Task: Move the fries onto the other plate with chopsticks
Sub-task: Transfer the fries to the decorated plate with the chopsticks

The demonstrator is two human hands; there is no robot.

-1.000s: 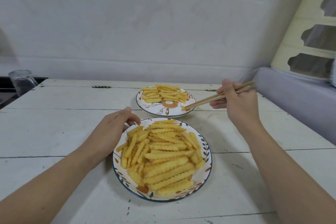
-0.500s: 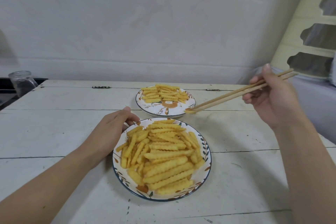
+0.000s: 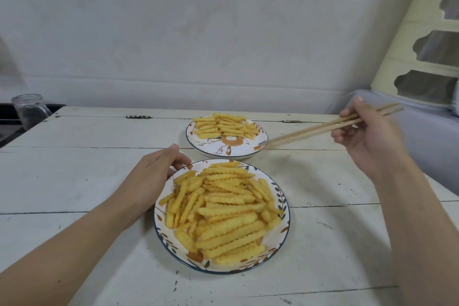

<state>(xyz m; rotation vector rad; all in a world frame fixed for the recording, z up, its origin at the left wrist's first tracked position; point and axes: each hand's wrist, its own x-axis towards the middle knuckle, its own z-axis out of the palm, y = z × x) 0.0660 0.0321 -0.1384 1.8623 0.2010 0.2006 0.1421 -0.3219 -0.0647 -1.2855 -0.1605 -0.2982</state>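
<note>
A near plate (image 3: 282,196) with a blue rim carries a big heap of crinkle-cut fries (image 3: 223,211). Behind it a smaller far plate (image 3: 231,150) holds a low pile of fries (image 3: 223,125). My left hand (image 3: 151,176) rests at the near plate's left rim, fingers curled against its edge. My right hand (image 3: 367,136) grips a pair of wooden chopsticks (image 3: 318,129) to the right of the far plate. Their tips lie close together at that plate's right edge and carry no fry.
The plates stand on a white painted wooden table (image 3: 74,181). A glass jar (image 3: 29,110) sits beyond its far left corner. A grey cushioned seat (image 3: 427,131) runs along the right side, under a pale carved backrest. A white wall stands behind.
My right hand drew back to the right from the far plate, then settled slightly lower and nearer. The chopstick tips stay at the plate's right edge. My left hand has not moved.
</note>
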